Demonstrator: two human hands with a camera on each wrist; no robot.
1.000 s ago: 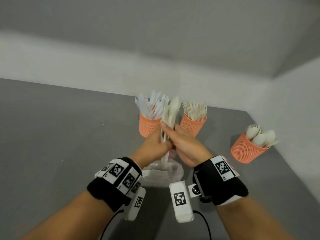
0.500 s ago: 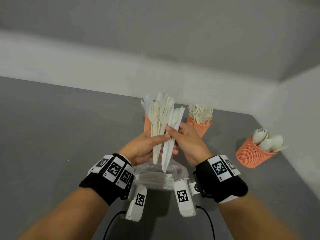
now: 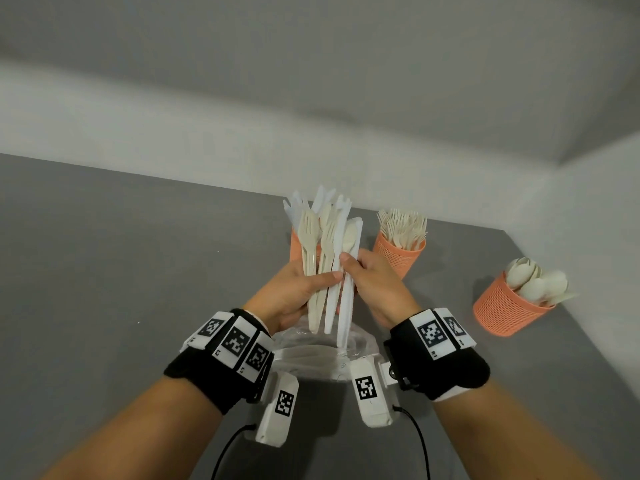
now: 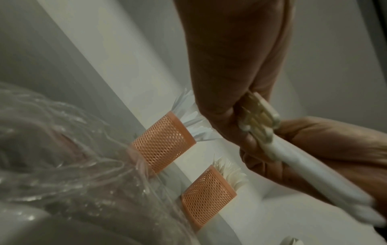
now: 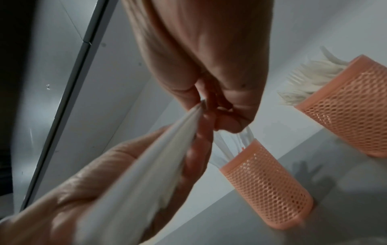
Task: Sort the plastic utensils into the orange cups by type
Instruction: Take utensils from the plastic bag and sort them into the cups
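Note:
My left hand [image 3: 317, 281] holds a fanned bundle of plastic utensils [image 3: 323, 258] upright above the table: cream forks, a cream spoon and white knives. My right hand [image 3: 354, 269] pinches the white knife [image 3: 346, 306] at the bundle's right edge, thumb in front. Three orange mesh cups stand behind. The knife cup [image 3: 295, 244] is partly hidden by the bundle, the fork cup [image 3: 400, 252] is to its right, and the spoon cup [image 3: 507, 308] is far right. In the left wrist view the bundle [image 4: 260, 123] sits between both hands, near the knife cup [image 4: 163, 143].
A crumpled clear plastic bag [image 3: 322, 355] with more white utensils lies on the grey table [image 3: 121, 271] just under my wrists. White walls close the table at the back and right. Bare tabletop stretches to the left.
The utensils, first bunched tightly between both hands, have risen out of the bag and spread into a fan in my left hand. My right thumb has moved onto the outer white knife.

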